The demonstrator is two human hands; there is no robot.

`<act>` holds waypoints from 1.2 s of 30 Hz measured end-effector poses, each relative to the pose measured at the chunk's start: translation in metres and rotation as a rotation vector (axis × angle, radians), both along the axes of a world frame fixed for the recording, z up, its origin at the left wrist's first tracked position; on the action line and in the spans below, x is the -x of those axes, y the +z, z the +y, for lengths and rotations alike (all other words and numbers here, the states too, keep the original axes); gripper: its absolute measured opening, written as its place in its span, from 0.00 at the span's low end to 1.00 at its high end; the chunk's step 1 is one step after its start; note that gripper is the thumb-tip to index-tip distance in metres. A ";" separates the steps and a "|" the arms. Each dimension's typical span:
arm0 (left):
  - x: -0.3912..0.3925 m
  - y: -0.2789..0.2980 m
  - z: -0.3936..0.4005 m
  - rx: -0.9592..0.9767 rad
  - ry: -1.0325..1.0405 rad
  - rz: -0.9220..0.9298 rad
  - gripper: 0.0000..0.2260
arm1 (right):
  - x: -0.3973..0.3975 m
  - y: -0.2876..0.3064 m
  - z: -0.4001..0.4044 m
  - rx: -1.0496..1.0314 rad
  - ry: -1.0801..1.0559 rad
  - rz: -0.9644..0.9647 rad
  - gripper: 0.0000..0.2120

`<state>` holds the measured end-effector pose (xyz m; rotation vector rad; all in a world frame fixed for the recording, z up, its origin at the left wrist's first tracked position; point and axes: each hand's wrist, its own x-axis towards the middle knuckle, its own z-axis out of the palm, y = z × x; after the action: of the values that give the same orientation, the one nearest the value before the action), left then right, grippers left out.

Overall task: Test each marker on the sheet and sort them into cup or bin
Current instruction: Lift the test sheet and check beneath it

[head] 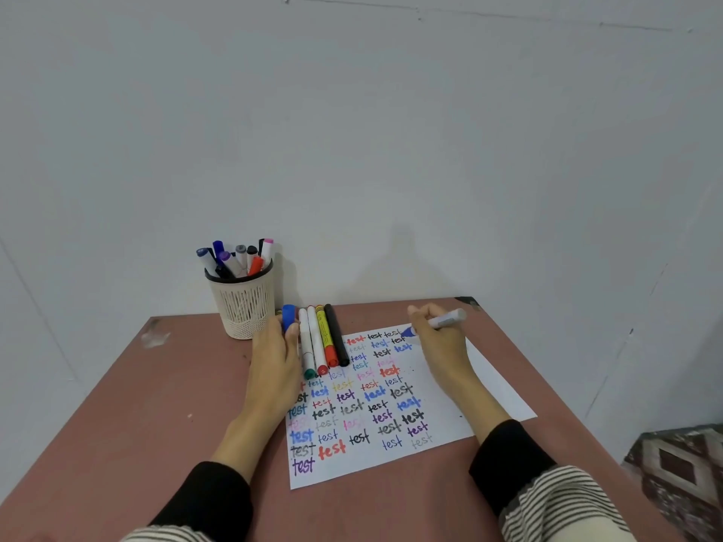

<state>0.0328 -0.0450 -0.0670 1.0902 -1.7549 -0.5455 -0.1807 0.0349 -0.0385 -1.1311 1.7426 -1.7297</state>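
- While the right hand (438, 338) writes, its grip pinches the blue marker (438, 321), tip on the sheet (391, 404) to test its ink
- left hand (274, 357) holds the cap (288, 316), steadying paper on the table (156, 404)

Home corner: patterned rug (680, 471), plain wall (391, 131)

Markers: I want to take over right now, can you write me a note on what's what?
Right hand holds the uncapped blue marker, tip at the sheet's far edge. Left hand holds its blue cap.
Four capped markers lie beside the left hand.
Done: sheet nearly filled with "test"; eight or so markers in the cup.
Left: finish blue, recap, sort; test the four. No bin in view.
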 end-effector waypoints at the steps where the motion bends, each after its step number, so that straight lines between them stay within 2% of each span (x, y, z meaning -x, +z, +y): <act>1: 0.000 -0.001 -0.001 0.003 0.001 -0.013 0.10 | 0.001 0.000 0.000 -0.007 0.012 -0.009 0.14; 4: 0.001 0.000 0.000 -0.010 0.017 -0.044 0.09 | 0.004 -0.003 -0.003 -0.043 0.104 -0.017 0.07; 9: 0.000 0.000 0.000 -0.010 0.010 -0.027 0.08 | 0.004 -0.007 -0.008 -0.133 0.058 0.080 0.20; 12: -0.001 -0.002 -0.001 -0.008 0.013 -0.033 0.08 | 0.005 -0.011 -0.012 -0.150 0.023 0.075 0.20; 18: -0.001 -0.004 -0.003 -0.023 -0.003 -0.052 0.08 | 0.004 -0.017 -0.016 -0.228 0.031 0.217 0.20; 26: -0.002 -0.004 -0.002 -0.033 -0.014 -0.058 0.07 | 0.003 -0.018 -0.014 -0.184 -0.010 0.205 0.21; 32: -0.002 -0.005 -0.005 -0.057 -0.036 -0.064 0.12 | 0.012 -0.015 -0.014 -0.120 -0.050 0.130 0.21; 36: -0.001 -0.005 -0.009 -0.040 -0.049 -0.066 0.12 | 0.014 -0.015 -0.015 -0.193 -0.066 0.219 0.23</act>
<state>0.0343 -0.0542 -0.0721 1.1065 -1.8386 -0.5834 -0.1943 0.0198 -0.0539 -1.2266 2.0499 -1.4809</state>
